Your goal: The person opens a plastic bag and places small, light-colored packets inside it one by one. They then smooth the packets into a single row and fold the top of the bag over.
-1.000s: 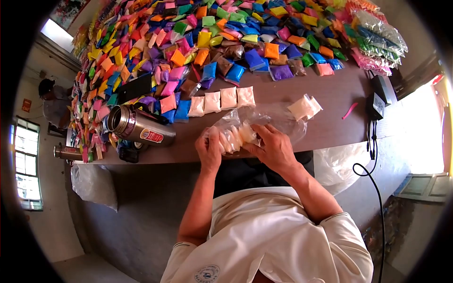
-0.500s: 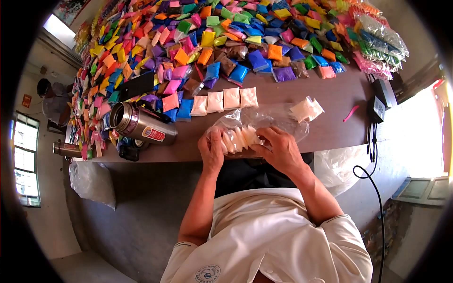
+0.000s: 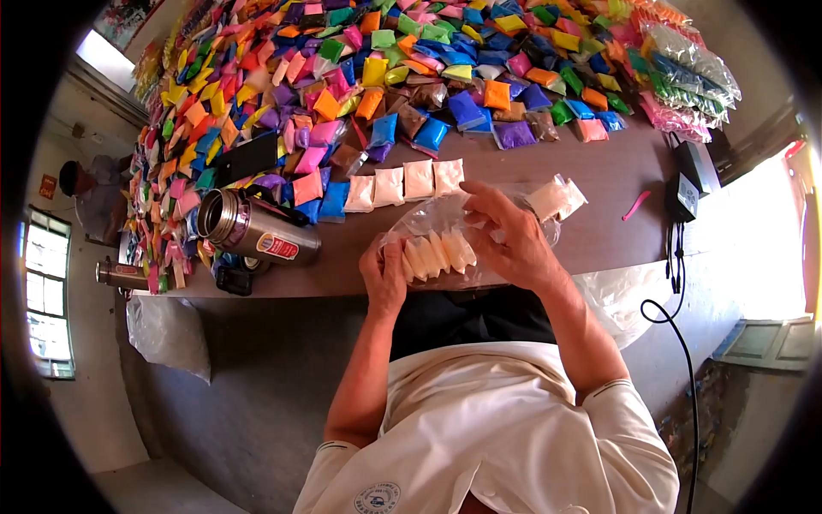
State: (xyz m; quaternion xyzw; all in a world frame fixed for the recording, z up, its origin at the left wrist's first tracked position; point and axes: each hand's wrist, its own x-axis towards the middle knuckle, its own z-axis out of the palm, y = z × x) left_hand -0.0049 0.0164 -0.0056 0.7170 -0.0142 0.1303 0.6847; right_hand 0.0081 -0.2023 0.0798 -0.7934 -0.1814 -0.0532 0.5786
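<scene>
My left hand (image 3: 386, 271) grips the left side of a clear plastic bag (image 3: 415, 223), in which several cream packets (image 3: 438, 254) stand side by side near the table's front edge. My right hand (image 3: 511, 233) is raised over the bag's right part, its fingers apart and nothing held between them. Behind the bag lies a row of several pale packets (image 3: 418, 180). More pale packets (image 3: 556, 199) lie in a small pile to the right of my right hand.
A large heap of colourful packets (image 3: 377, 72) covers the back of the table (image 3: 616, 184). An open steel flask (image 3: 257, 230) lies tilted at left. At right are a pink strip (image 3: 636, 206) and a black adapter (image 3: 682, 199) with cables. A person (image 3: 98, 193) is at far left.
My right hand has let go of the packets' right side and moved up and to the right, its fingers opening. My left hand stays at the bag.
</scene>
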